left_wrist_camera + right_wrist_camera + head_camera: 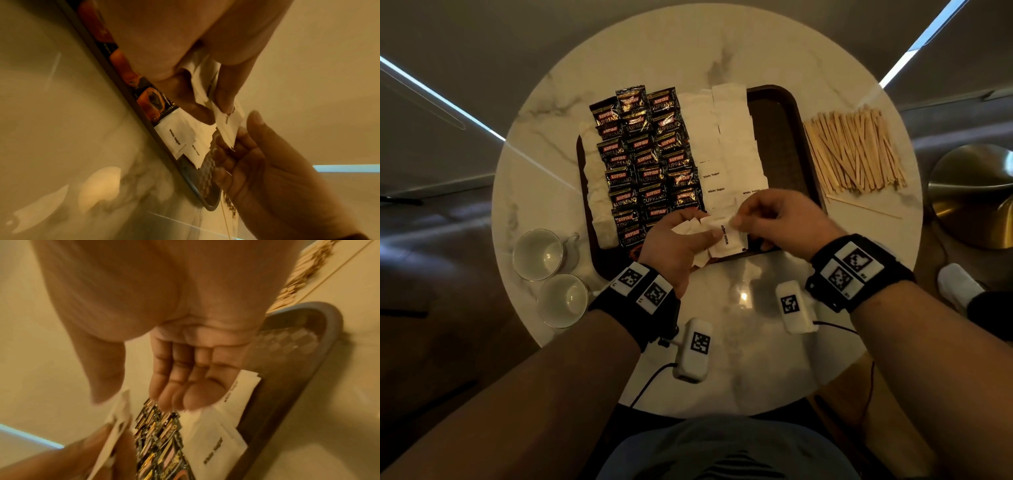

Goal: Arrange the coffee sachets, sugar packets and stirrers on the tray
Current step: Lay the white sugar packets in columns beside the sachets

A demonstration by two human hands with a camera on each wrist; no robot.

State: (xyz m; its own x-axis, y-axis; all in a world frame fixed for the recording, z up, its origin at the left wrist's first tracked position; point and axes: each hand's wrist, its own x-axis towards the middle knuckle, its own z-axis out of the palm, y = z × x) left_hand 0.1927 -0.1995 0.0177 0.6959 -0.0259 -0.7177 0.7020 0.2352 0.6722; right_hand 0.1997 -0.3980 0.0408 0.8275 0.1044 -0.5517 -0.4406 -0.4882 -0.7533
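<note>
A dark tray (795,113) on the round marble table holds columns of black Kopiko coffee sachets (647,164) and white sugar packets (732,137). Pale brownish packets (595,178) line its left edge. Wooden stirrers (856,150) lie piled on the table, right of the tray. Over the tray's near edge my left hand (698,233) grips a bunch of white sugar packets (726,241). My right hand (739,221) pinches the top packet (228,129) of that bunch between thumb and fingers. In the blurred right wrist view that packet (121,415) shows beside my thumb.
Two glass cups (538,255) (563,300) stand on the table left of the tray. One loose stirrer (866,207) lies below the pile. The tray's right strip (287,340) is bare. A brass stand (976,192) is off the table's right.
</note>
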